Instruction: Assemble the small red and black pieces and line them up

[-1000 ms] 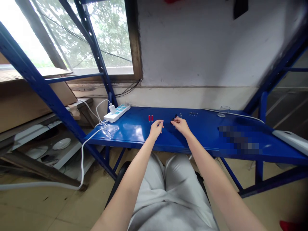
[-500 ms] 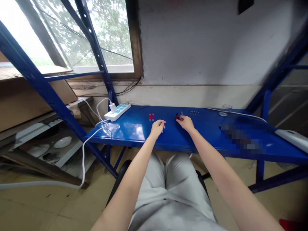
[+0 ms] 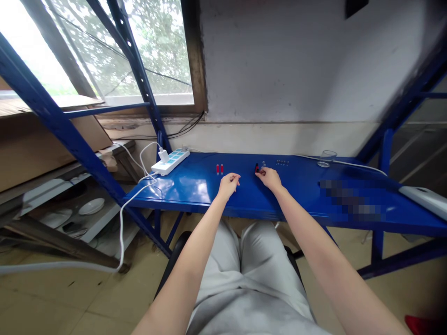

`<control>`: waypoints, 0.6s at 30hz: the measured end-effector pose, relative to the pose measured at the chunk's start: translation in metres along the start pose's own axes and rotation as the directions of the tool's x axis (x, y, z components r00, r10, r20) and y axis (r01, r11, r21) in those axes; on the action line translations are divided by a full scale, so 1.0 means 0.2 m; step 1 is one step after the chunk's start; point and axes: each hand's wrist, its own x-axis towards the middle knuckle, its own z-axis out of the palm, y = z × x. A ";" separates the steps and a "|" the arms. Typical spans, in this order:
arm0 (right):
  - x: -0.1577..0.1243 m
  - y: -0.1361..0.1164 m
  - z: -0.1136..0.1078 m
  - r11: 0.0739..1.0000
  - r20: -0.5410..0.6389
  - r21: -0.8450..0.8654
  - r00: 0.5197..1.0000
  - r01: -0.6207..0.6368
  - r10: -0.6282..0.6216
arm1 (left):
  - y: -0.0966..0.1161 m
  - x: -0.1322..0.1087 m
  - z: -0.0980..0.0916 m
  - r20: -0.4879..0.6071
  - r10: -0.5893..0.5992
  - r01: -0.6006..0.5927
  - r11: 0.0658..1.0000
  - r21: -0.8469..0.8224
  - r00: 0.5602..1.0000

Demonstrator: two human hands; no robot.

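Note:
My right hand (image 3: 271, 178) rests low over the blue table, its thumb and fingers pinched on a small red-and-black piece (image 3: 256, 167) whose exact kind is too small to make out. Just beyond those fingers lie a few tiny clear pieces (image 3: 263, 164). My left hand (image 3: 228, 184) hovers to the left, fingers loosely curled and partly apart, with nothing clearly visible in it. Beyond it, two small red cylinders with pale ends (image 3: 220, 169) stand side by side.
A row of several tiny shiny pieces (image 3: 282, 163) lies farther right. At the back right is a clear glass (image 3: 327, 159) by a white cable. The left end of the blue table (image 3: 181, 188) bears a white power strip (image 3: 170, 162). A blurred dark item (image 3: 349, 197) lies right.

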 end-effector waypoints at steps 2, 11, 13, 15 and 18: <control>-0.01 0.02 -0.01 1.000 0.017 0.016 1.000 -0.019 0.018 | 0.00 0.00 0.00 -0.001 0.001 -0.001 1.000 0.000 1.000; -0.05 0.04 -0.04 0.990 0.002 -0.014 0.991 -0.137 0.137 | 0.01 0.00 0.00 0.000 0.025 -0.025 1.000 -0.015 1.000; -0.05 0.03 -0.04 0.986 -0.015 -0.042 0.987 -0.162 0.161 | 0.01 0.00 0.00 -0.010 0.027 -0.027 0.999 -0.021 1.000; -0.06 0.03 -0.04 0.982 -0.031 -0.059 0.983 -0.180 0.178 | 0.01 0.00 0.00 -0.062 0.034 -0.036 0.999 -0.035 0.998; -0.06 0.02 -0.05 0.976 -0.041 -0.073 0.979 -0.203 0.200 | 0.02 0.00 -0.02 -0.259 0.032 -0.053 0.996 -0.074 0.965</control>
